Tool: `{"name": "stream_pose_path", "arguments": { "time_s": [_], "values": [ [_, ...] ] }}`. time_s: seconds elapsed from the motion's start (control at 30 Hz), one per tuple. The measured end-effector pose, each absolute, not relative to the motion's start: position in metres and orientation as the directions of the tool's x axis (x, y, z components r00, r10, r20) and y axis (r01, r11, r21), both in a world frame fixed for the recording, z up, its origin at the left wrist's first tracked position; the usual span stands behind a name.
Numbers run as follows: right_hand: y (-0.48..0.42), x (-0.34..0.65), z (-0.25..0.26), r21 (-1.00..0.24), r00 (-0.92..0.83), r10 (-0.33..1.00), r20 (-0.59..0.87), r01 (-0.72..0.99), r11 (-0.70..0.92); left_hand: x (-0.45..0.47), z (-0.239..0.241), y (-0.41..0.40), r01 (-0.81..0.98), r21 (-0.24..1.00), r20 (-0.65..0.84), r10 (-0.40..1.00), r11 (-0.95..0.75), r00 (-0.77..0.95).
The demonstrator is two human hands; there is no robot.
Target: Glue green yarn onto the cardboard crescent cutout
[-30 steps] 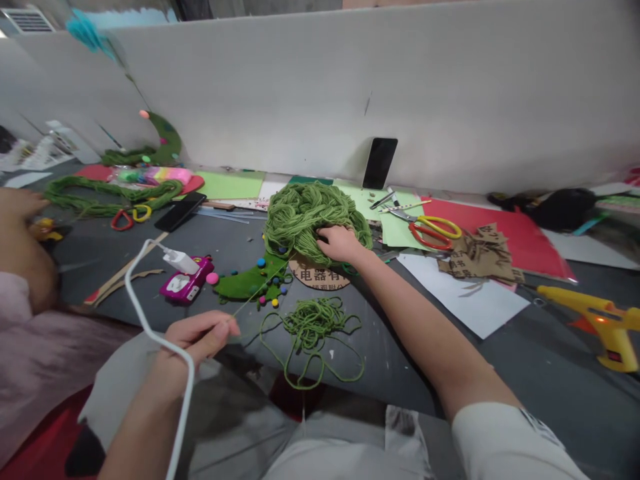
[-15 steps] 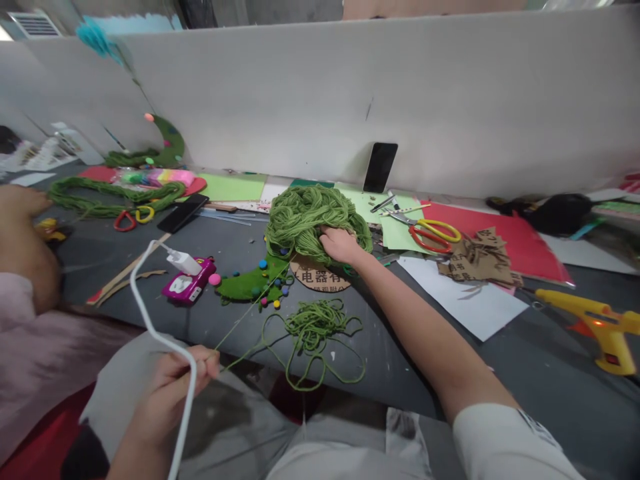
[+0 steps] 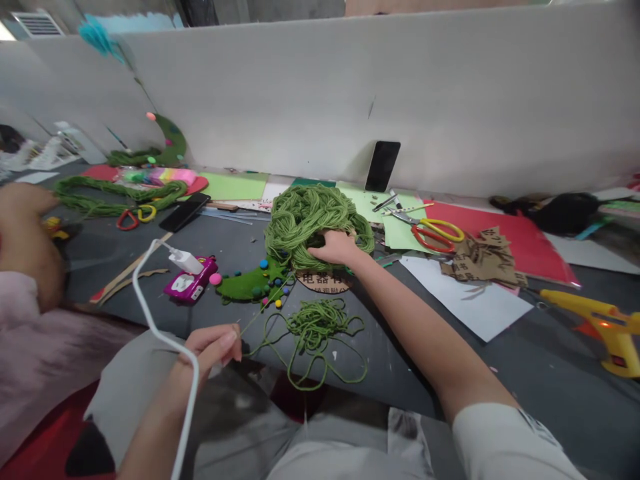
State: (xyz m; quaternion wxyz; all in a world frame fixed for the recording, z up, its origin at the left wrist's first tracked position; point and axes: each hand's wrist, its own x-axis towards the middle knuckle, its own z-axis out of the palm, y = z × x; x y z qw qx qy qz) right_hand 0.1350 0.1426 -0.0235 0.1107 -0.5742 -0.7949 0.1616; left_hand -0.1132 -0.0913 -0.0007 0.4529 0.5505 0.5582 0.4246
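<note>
My left hand (image 3: pixel 217 347), above the near table edge, is closed in a pinch on a thin green yarn strand (image 3: pixel 260 311). The strand runs up toward a big tangled skein of green yarn (image 3: pixel 313 217). My right hand (image 3: pixel 336 248) grips the front of that skein, its thumb showing and its fingers buried among the loops. Under the skein's front edge lies a round cardboard piece (image 3: pixel 323 285) with printed characters. A green felt crescent (image 3: pixel 243 285) with coloured pom-poms sits left of it. Loose yarn (image 3: pixel 317 327) lies coiled nearer to me.
A purple power socket (image 3: pixel 190 280) with a white charger and cable (image 3: pixel 145 307) is at left, the cable crossing before my left forearm. Scissors (image 3: pixel 435 233), cardboard scraps (image 3: pixel 485 260) and a yellow glue gun (image 3: pixel 600 323) lie at right. Another person's arm (image 3: pixel 27 247) rests at far left.
My left hand has moved right and slightly up, nearer the skein, still pinching the strand. My right hand has shifted a little left and down, its thumb now more spread.
</note>
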Motion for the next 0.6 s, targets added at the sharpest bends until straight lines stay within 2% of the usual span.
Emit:
{"name": "stream_pose_path", "arguments": {
  "time_s": [0.13, 0.27, 0.37, 0.47, 0.6],
  "values": [
    [0.138, 0.127, -0.025, -0.317, -0.311, 0.949, 0.046, 0.897, 0.309, -0.113, -0.001, -0.092, 0.377, 0.920, -0.129, 0.991, 0.111, 0.022],
    [0.139, 0.125, -0.026, -0.265, -0.298, 0.951, 0.085, 0.913, 0.310, -0.111, -0.001, -0.098, 0.366, 0.928, -0.086, 0.996, 0.069, 0.029],
    [0.143, 0.128, -0.026, -0.240, -0.295, 0.948, 0.117, 0.918, 0.315, -0.112, -0.002, -0.101, 0.309, 0.949, -0.053, 0.997, 0.068, -0.054],
    [0.147, 0.133, -0.025, -0.243, -0.274, 0.952, 0.134, 0.923, 0.300, -0.116, -0.006, -0.104, 0.169, 0.983, -0.050, 0.991, 0.071, -0.128],
    [0.151, 0.138, -0.024, -0.266, -0.270, 0.958, 0.092, 0.921, 0.285, -0.121, -0.012, -0.106, 0.040, 0.997, -0.056, 0.980, 0.065, -0.192]
  ]
}}
